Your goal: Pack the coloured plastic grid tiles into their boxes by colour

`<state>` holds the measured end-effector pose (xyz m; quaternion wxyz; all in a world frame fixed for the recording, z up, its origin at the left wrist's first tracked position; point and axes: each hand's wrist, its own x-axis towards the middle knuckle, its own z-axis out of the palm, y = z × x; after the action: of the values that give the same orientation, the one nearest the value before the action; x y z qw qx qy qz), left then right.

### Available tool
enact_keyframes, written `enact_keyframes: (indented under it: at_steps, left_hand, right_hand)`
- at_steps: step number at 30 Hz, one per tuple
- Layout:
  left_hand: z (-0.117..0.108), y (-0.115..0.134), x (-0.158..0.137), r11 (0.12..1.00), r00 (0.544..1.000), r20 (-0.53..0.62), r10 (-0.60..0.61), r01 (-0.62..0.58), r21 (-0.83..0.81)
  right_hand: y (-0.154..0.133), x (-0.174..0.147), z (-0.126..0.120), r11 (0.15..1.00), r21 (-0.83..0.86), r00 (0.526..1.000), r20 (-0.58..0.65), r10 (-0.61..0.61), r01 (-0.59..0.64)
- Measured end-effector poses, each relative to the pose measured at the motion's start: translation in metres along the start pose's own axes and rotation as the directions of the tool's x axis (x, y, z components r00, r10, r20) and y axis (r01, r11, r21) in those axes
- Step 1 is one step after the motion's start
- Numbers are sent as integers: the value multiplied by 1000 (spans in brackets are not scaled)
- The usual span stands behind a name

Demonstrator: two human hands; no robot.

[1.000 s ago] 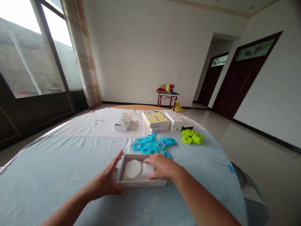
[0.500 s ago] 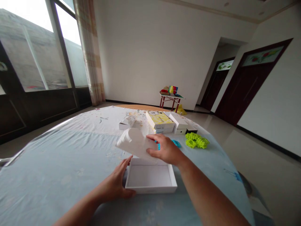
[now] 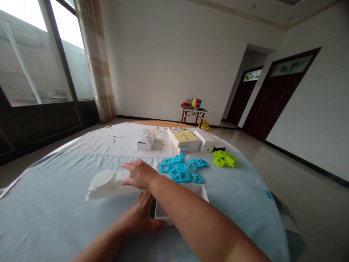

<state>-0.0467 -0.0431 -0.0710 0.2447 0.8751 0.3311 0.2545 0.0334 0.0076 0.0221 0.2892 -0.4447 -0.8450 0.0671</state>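
Note:
My right hand (image 3: 140, 174) grips the right end of a white plastic tray insert (image 3: 105, 182), thumb and fingers on either side of it. The insert has a raised round part and is held low at the left, over or against the cloth. My left hand (image 3: 141, 214) clasps the left end of an open white box (image 3: 203, 193), thumb at the front and fingers at the back. My right forearm crosses over the box and hides most of its inside. Just behind the box lie blue interlocking plastic pieces (image 3: 182, 169).
Green plastic pieces (image 3: 225, 159) lie at the right. Farther back are a yellow and white box (image 3: 184, 140), a white box (image 3: 204, 141), and a small white box (image 3: 145, 141). A pale blue cloth (image 3: 60, 189) covers the round table.
My right hand has carried the tray insert from above the box to the left and lower. The blue pieces now show more fully. My left hand stays on the box.

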Motion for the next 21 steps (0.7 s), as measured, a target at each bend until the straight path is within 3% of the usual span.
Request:
enact_keyframes:
  at_steps: [3,7,11,13,16,21]
  left_hand:
    - [4,-3,1,1000,1000,-12,-20,20,10]
    - [3,-3,3,999,999,10,-45,45,-24]
    - [-8,3,1,997,997,72,-32,37,-62]
    - [-16,6,-2,996,990,123,-68,74,-49]
    - [-25,9,-8,994,974,202,-99,104,-15]
    - [-26,-1,-14,995,970,223,-92,84,46]
  right_hand:
    - [5,-7,-19,991,32,991,-14,-131,131]
    - [37,-33,-63,999,32,991,-130,-36,41]
    - [98,-74,-102,995,33,966,-240,98,-93]
    - [133,-96,-112,962,78,922,-274,273,-262]
    - [180,-125,-116,854,124,801,-303,517,-505]
    - [230,-151,-108,793,87,743,-301,598,-603]
